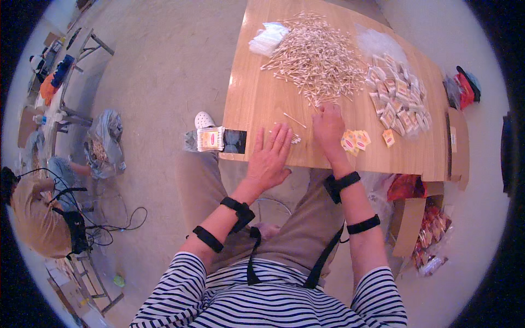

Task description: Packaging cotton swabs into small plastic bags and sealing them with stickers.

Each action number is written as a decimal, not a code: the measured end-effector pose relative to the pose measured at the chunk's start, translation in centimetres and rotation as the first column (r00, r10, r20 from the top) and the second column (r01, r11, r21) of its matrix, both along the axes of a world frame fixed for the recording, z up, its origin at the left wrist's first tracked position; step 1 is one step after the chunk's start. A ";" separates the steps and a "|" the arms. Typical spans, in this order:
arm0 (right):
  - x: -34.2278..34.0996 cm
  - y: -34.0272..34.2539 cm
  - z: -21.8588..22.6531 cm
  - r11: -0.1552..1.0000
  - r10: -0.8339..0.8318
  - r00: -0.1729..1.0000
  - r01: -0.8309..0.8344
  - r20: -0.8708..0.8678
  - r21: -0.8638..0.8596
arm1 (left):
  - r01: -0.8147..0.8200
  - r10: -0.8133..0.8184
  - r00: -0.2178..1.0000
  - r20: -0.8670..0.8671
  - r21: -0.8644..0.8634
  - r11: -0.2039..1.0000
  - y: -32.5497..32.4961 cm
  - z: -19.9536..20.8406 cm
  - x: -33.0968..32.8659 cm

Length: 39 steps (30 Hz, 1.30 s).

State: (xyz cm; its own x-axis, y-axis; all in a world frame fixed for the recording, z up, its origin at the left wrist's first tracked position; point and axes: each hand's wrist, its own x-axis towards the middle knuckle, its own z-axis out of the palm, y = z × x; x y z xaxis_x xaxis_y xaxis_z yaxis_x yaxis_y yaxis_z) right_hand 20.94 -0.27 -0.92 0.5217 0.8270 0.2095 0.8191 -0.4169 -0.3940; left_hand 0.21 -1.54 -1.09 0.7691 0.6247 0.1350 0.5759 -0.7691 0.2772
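My left hand [269, 156] lies flat near the table's front edge, fingers stretched out. Several cotton swabs [296, 139] stick out beside its fingertips, and a single swab [295, 119] lies just beyond. My right hand [329, 131] has its fingers bent together at the near edge of a large heap of loose cotton swabs [317, 60]; swabs show at the fingertips, though the grip is partly hidden. Small yellow and white cards [356, 140] lie right of that wrist, with one separate card [388, 138] farther right. At the table's left corner sits a pack of swabs [210, 139] with a card on it.
Filled swab packets [399, 98] are piled on the wooden table [257, 87] at right. Clear plastic bags [269, 39] lie at far left of the heap. A cardboard box [409, 224] stands below the right edge. Another person [46, 213] sits at far left beside a grey bag [106, 142].
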 end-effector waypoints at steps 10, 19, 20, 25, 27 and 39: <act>-0.9 -0.8 -1.3 0.960 0.251 0.966 -0.240 -0.063 0.147 | 0.008 -0.008 1.000 -0.027 -0.001 1.000 0.0 0.3 0.0; -2.1 -1.4 -1.2 0.951 0.303 0.949 -0.294 -0.089 0.099 | 0.008 -0.004 0.999 0.052 -0.080 0.997 0.1 0.8 -0.1; -1.9 -1.6 -1.4 0.942 0.329 0.940 -0.320 -0.086 0.098 | 0.001 0.004 0.998 0.064 -0.077 0.997 0.1 0.6 0.0; -3.3 -1.9 -0.6 0.946 0.323 0.943 -0.321 -0.081 0.037 | -0.045 0.049 0.997 0.054 -0.063 0.997 0.0 0.0 0.2; -2.7 -0.2 -0.1 0.979 0.202 0.979 -0.203 -0.038 -0.012 | -0.046 0.047 0.998 0.031 -0.050 0.998 0.1 0.0 0.2; -1.7 0.5 -0.2 0.965 0.004 1.000 -0.001 0.012 -0.262 | -0.063 0.063 0.998 0.005 -0.040 0.997 0.0 0.1 0.5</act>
State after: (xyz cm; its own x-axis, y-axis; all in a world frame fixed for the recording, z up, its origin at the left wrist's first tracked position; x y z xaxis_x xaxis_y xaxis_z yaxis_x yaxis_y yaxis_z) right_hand 19.28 0.19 -1.14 0.5183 0.8552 -0.0079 0.8244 -0.5020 -0.2613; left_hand 0.75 -1.56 -0.97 0.7274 0.6767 0.1139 0.6208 -0.7196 0.3111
